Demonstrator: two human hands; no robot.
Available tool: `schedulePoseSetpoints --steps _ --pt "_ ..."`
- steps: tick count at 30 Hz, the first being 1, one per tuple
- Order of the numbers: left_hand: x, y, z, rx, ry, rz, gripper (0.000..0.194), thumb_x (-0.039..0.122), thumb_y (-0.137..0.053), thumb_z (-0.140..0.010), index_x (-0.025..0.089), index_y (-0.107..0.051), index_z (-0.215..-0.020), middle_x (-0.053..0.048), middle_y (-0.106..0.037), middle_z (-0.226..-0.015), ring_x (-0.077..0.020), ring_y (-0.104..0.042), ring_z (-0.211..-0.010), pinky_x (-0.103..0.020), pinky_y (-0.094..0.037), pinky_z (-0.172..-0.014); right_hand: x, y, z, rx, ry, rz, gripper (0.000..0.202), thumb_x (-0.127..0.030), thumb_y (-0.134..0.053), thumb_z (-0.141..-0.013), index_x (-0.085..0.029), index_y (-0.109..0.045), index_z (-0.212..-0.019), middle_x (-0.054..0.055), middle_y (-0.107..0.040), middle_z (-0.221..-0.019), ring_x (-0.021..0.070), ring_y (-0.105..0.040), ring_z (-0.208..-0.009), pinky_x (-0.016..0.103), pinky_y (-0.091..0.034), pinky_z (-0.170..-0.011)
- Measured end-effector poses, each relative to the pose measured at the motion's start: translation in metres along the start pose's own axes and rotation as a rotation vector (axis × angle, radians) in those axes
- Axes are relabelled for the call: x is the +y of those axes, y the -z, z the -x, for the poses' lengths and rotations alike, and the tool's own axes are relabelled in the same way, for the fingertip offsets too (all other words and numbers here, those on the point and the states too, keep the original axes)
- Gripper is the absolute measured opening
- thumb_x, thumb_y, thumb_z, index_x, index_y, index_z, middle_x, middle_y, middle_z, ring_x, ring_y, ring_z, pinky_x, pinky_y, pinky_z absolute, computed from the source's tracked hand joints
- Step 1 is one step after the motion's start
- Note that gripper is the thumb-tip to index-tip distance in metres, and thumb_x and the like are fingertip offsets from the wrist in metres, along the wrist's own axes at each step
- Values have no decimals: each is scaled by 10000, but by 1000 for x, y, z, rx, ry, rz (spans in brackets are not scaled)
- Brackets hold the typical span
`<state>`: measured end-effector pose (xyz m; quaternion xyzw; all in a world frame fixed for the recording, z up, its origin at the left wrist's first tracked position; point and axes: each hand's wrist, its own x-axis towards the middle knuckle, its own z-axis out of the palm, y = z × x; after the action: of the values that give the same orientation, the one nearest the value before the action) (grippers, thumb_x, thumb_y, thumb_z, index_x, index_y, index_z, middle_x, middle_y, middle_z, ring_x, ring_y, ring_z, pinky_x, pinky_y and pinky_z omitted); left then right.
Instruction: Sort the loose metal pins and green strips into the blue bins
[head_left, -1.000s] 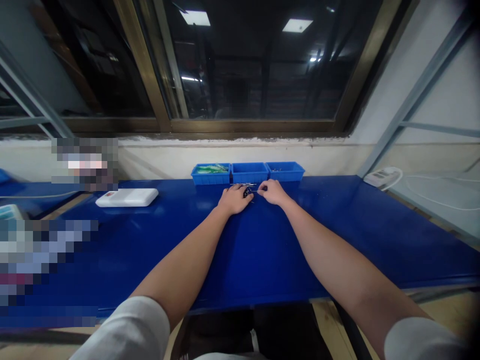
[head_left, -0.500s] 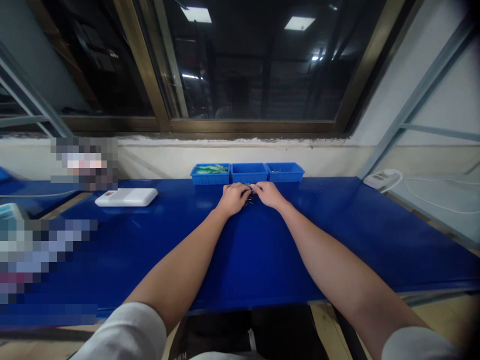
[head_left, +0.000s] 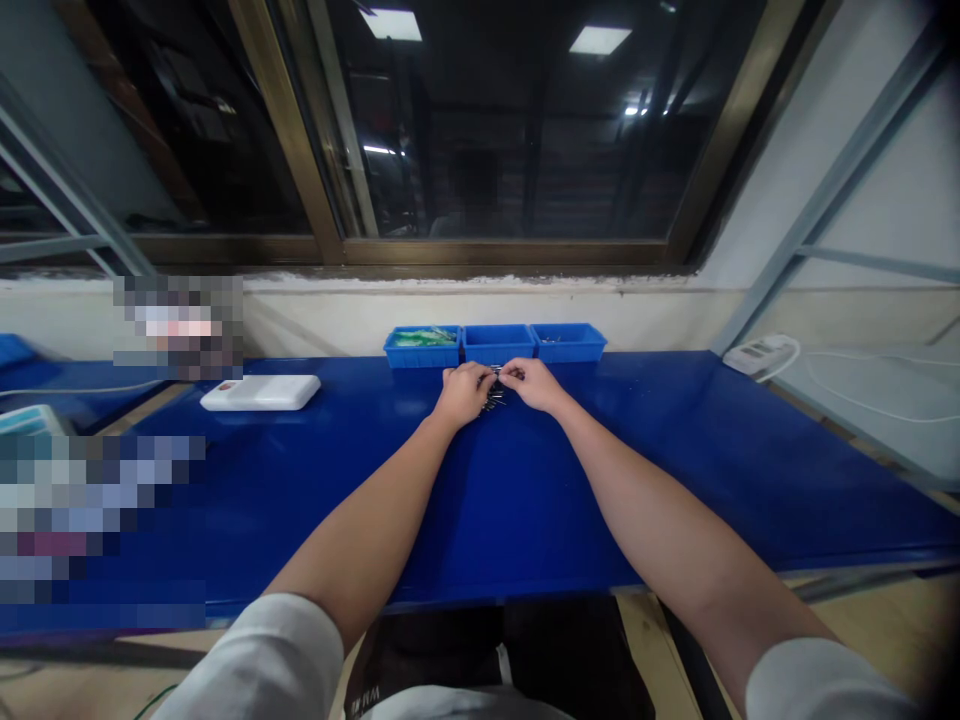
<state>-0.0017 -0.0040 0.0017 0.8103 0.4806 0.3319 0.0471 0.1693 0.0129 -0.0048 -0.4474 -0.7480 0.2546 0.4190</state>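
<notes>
Both of my hands meet over a small heap of thin, dark metal pieces point(head_left: 495, 399) on the blue tabletop point(head_left: 517, 500). My left hand point(head_left: 463, 393) is curled, its fingertips pinched at the left side of the heap. My right hand point(head_left: 531, 383) is closed just to the right, thumb and fingers together near the left fingertips. What each pinch holds is too small to name. Behind the hands stand three blue bins: the left bin point(head_left: 421, 357) holds green and white material, the middle bin point(head_left: 499, 355) shows nothing inside, and the right bin point(head_left: 568, 353) has a few small metal bits.
A white flat device point(head_left: 262, 392) lies to the left on the table. A white power strip point(head_left: 761, 352) with a cable rests at the right edge. Grey metal frames point(head_left: 832, 175) rise at both sides, and a window is behind. Blurred patches cover a person at the left.
My hands stay over the heap. The right fingers have curled in slightly, and more of the metal pieces shows between the hands. The view has shifted a little.
</notes>
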Motion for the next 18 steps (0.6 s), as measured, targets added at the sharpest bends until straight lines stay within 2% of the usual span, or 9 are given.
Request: schedulePoseSetpoints --steps 4,10,13,18 --pt "0 0 0 30 -2 44 192 280 -494 -879 215 -659 -954 -39 -686 -986 -190 -600 -977 -340 -381 -909 5 -1 -2 13 -21 -11 178 -306 -553 -788 -154 -642 -762 32 -657 -692 142 -589 -660 282 -451 -671" --pt "-4 -3 -1 68 -7 54 191 262 -493 -874 206 -670 -921 -38 -696 -946 -198 -615 -941 -338 -406 -874 -2 0 -1 88 -99 -339 171 -289 -675 -651 -159 -636 -755 15 -637 -663 126 -570 -605 253 -445 -586" --pt "-4 -4 -2 75 -4 61 198 268 -505 -868 209 -659 -977 -40 -696 -967 -200 -613 -966 -343 -406 -893 -7 3 0 129 -146 -429 193 -333 -674 -648 -154 -647 -713 13 -630 -621 102 -522 -535 226 -400 -506" --pt "-2 -4 -2 114 68 65 262 314 -519 -861 199 -616 -1076 -54 -686 -1018 -206 -603 -1018 -349 -413 -908 -2 12 -3 312 -222 -558 213 -348 -663 -635 -159 -658 -734 11 -641 -662 89 -504 -522 197 -342 -424"
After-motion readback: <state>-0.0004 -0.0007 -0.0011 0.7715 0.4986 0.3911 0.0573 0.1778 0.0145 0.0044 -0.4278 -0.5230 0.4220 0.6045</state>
